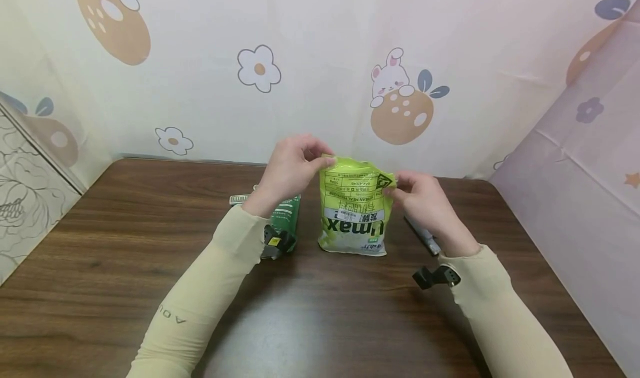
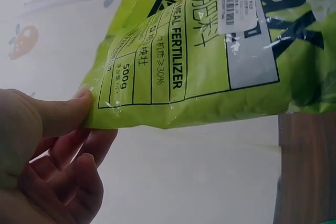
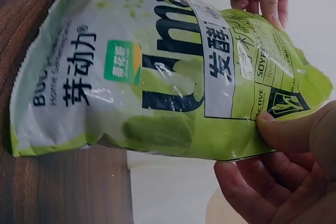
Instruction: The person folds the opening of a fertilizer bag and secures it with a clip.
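Observation:
A lime-green and white fertilizer bag (image 1: 353,205) stands upside down on the table, its printing inverted in the head view. My left hand (image 1: 296,164) pinches its upper left corner between thumb and fingers; the left wrist view shows the thumb on the printed face of the bag (image 2: 173,72). On the other side, my right hand (image 1: 422,200) grips the upper right edge. In the right wrist view its thumb lies near the black triangle mark, with the fingers behind the bag (image 3: 173,93). The bag's white end rests on the wood.
Partly hidden behind my left wrist is a green packet (image 1: 286,217) with white print. A white strip (image 1: 239,199) lies beside it. Under my right forearm, a thin grey and black object (image 1: 424,236) lies on the brown wooden table (image 1: 125,244). Patterned curtain (image 1: 320,89) hangs behind.

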`<state>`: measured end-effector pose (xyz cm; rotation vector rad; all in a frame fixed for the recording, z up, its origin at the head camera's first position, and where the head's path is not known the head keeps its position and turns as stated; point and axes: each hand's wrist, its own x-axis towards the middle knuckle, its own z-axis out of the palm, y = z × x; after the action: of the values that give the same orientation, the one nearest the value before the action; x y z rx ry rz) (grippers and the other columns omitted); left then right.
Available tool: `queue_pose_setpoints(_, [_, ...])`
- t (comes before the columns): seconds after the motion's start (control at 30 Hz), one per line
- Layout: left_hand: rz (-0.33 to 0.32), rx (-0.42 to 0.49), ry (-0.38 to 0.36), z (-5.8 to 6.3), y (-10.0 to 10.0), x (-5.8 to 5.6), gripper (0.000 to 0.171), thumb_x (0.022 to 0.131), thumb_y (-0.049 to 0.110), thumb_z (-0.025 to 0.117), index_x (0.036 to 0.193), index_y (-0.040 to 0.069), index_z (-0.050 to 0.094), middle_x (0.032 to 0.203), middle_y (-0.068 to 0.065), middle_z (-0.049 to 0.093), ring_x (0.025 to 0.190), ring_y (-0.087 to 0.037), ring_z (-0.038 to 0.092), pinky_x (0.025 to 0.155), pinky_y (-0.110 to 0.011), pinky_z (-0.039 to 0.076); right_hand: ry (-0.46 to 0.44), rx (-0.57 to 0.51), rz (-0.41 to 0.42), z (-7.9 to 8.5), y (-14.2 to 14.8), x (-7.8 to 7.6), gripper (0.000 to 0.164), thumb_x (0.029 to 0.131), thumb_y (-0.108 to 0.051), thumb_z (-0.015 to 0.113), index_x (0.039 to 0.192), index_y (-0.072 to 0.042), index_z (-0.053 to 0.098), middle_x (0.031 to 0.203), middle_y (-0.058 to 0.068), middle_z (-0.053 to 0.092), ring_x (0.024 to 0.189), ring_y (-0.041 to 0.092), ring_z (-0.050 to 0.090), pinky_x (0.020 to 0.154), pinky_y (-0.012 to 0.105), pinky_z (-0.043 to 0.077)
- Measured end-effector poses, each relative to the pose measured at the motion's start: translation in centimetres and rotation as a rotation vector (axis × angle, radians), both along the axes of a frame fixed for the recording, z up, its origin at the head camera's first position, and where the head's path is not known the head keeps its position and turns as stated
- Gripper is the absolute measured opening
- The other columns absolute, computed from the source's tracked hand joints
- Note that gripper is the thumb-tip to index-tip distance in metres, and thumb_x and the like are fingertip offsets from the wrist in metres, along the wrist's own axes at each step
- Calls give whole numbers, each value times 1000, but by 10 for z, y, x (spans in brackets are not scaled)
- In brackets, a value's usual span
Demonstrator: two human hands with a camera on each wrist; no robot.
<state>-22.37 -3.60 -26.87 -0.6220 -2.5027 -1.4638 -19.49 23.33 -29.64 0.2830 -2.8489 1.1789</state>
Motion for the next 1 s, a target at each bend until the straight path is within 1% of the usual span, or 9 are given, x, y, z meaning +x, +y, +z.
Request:
queue_pose_setpoints(0.13, [-8, 2, 21, 2, 0, 2, 6, 89, 16, 77, 94, 13, 75, 85, 4, 68, 78, -13, 59, 71, -31, 47, 48, -1, -7, 1, 0, 1, 9, 95, -7, 65, 99, -7, 72, 96, 9, 71, 80, 26, 63, 69, 40, 48])
queue_pose_setpoints(0.3, [-28, -22, 50, 5, -2, 3, 5, 89, 16, 77, 93, 13, 76, 84, 3, 67, 80, -13, 59, 73, -31, 47, 77, -5, 0, 0, 0, 0, 8, 94, -5, 65, 97, -6, 72, 98, 8, 71, 93, 23, 62, 76, 40, 46])
queue_pose_setpoints(0.4, [-60, -44, 50, 6, -4, 3, 5, 90, 16, 77, 93, 13, 76, 85, 3, 67, 81, -13, 59, 75, -31, 47, 82, -7, 18, 0, 1, -1, 9, 94, -4, 65, 98, -6, 72, 100, 8, 72, 101, 23, 62, 81, 42, 45])
queue_pose_setpoints(0.5, [-94, -79, 55, 7, -6, 4, 4, 90, 17, 77, 92, 14, 74, 86, 3, 66, 80, -14, 57, 74, -32, 46, 85, -13, 43, 0, 1, -1, 9, 94, -4, 65, 100, -6, 72, 101, 8, 72, 104, 24, 62, 83, 43, 46])
queue_pose_setpoints(0.6, [-127, -150, 125, 7, -4, 5, 8, 89, 20, 77, 90, 14, 73, 88, 4, 67, 81, -13, 57, 74, -31, 46, 93, -24, 63, -1, 0, -2, 9, 95, -4, 65, 100, -5, 72, 101, 8, 72, 105, 24, 63, 85, 44, 46])
queue_pose_setpoints(0.7, [-147, -233, 225, 7, 0, 7, 13, 89, 26, 78, 90, 14, 73, 90, 5, 69, 85, -12, 59, 79, -30, 47, 97, -39, 74, -2, -1, -2, 9, 95, -4, 65, 100, -5, 72, 102, 8, 72, 105, 23, 62, 86, 45, 46])
queue_pose_setpoints(0.77, [-146, -285, 285, 7, 3, 9, 16, 89, 29, 77, 91, 14, 73, 92, 5, 70, 90, -11, 61, 84, -29, 47, 98, -46, 81, -3, -2, -2, 9, 95, -3, 65, 100, -5, 72, 104, 8, 71, 106, 24, 62, 87, 46, 46])
queue_pose_setpoints(0.83, [-141, -316, 318, 7, 7, 11, 18, 90, 31, 77, 93, 13, 72, 93, 5, 70, 91, -12, 63, 86, -29, 47, 100, -50, 89, -3, -2, -2, 9, 95, -3, 65, 100, -5, 71, 106, 9, 71, 108, 24, 62, 89, 48, 47])
queue_pose_setpoints(1.0, [-118, -366, 389, 6, 14, 17, 19, 91, 32, 75, 96, 14, 73, 95, 5, 70, 90, -11, 64, 82, -27, 49, 122, -68, 120, -4, -2, -2, 9, 94, -1, 65, 99, -5, 71, 106, 9, 70, 107, 23, 61, 96, 51, 46])
